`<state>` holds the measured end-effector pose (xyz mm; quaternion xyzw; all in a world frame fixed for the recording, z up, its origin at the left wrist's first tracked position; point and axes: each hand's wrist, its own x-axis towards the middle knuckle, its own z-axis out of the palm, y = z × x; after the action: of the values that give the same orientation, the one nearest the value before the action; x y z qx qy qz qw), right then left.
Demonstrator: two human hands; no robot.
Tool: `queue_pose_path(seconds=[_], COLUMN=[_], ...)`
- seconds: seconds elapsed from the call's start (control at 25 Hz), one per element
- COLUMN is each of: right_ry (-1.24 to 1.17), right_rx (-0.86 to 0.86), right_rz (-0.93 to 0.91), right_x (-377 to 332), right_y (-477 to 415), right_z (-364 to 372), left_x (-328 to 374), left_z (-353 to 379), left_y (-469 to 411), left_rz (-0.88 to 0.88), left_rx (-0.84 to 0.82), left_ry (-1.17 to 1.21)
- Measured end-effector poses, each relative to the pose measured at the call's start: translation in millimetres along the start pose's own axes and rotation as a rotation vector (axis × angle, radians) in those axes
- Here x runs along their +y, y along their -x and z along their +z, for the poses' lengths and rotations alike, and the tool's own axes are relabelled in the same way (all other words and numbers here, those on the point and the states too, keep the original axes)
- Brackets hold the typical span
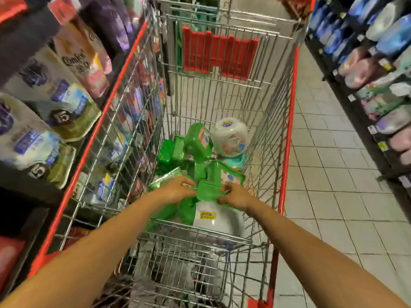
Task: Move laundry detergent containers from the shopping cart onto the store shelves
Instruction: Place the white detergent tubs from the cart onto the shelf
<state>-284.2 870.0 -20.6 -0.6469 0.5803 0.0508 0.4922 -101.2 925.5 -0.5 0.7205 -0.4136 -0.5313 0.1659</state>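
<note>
A wire shopping cart (287, 138) with red rims stands in the aisle in front of me. Inside lie several green detergent containers (198, 143) and a white round tub (230, 136) with a white lid. Nearest me sits a green-topped container (209, 192) with a white lower part and a yellow label. My left hand (178, 190) grips its left side and my right hand (235, 196) grips its right side, fingers curled over the green top. Both forearms reach down into the cart.
Shelves on the left (51, 101) hold softener pouches, close against the cart's side. Shelves on the right (378, 70) carry blue, pink and purple bottles. Tiled floor (333, 174) runs between the cart and the right shelves. A red child-seat flap (220, 54) hangs at the cart's far end.
</note>
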Motion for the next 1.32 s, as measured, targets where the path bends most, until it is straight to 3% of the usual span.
queue_pose_path(seconds=[0.12, 0.28, 0.32, 0.44, 0.52, 0.84, 1.0, 1.04, 1.16, 1.2, 1.32], right_ry=[0.309, 0.609, 0.650, 0.777, 0.828, 0.878, 0.760, 0.629, -0.070, -0.103, -0.128], right_rx=[-0.183, -0.203, -0.196, -0.188, -0.193, -0.103, -0.026, 0.022, 0.289, 0.278, 0.023], right_rz=[0.122, 0.123, 0.101, -0.020, -0.072, -0.168, -0.185, -0.163, -0.027, -0.007, 0.042], right_x=[29, 59, 62, 62, 59, 43, 31, 28, 25, 25, 32], right_y=[-28, -45, -46, -50, -50, -37, -27, -27, -37, -40, -42], right_z=[27, 53, 56, 56, 54, 45, 34, 28, 8, 6, 28], left_x=[-23, -54, -59, -69, -75, -63, -52, -49, -50, -50, -45], left_z=[8, 37, 46, 59, 62, 56, 36, 27, 7, 9, 32], left_y=[-40, -74, -81, -93, -98, -84, -73, -72, -74, -74, -74], left_rz=[-0.029, -0.228, -0.214, -0.102, -0.074, -0.063, -0.052, -0.051, -0.049, -0.041, -0.003], left_rx=[-0.178, -0.614, -0.655, -0.545, -0.493, -0.490, -0.411, -0.349, -0.167, -0.166, -0.316], left_ry=[-0.277, -0.113, -0.116, -0.238, -0.181, -0.064, 0.003, 0.039, 0.107, 0.054, -0.155])
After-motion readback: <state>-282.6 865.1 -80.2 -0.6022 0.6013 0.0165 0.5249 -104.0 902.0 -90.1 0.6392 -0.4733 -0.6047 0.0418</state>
